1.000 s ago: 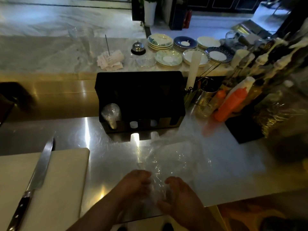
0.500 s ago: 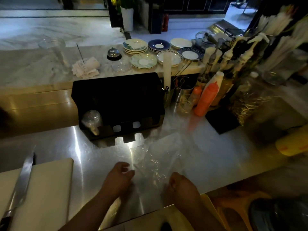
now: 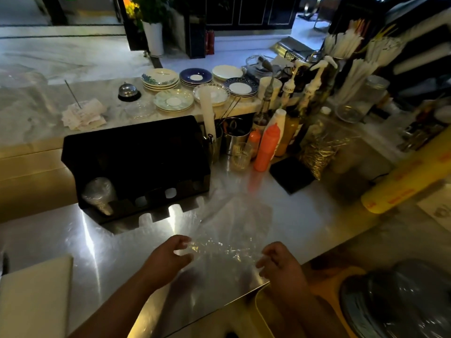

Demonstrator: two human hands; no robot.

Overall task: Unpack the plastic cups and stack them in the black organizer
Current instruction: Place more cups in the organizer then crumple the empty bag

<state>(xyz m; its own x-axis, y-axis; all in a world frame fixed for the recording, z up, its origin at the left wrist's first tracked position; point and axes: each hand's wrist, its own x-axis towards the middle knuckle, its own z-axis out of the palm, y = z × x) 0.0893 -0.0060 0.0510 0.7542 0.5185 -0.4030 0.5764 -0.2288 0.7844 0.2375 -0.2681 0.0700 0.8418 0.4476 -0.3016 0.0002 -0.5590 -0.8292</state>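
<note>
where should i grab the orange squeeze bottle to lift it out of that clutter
Grip the orange squeeze bottle around its lower body, coming from the front-left, the open counter side. It stands upright, and bottles crowd it behind and to the right, while its narrow nozzle top offers a poor hold.

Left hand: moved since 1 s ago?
Yes. The left hand has drawn left, away from the right hand, judged against the black organizer.
</note>
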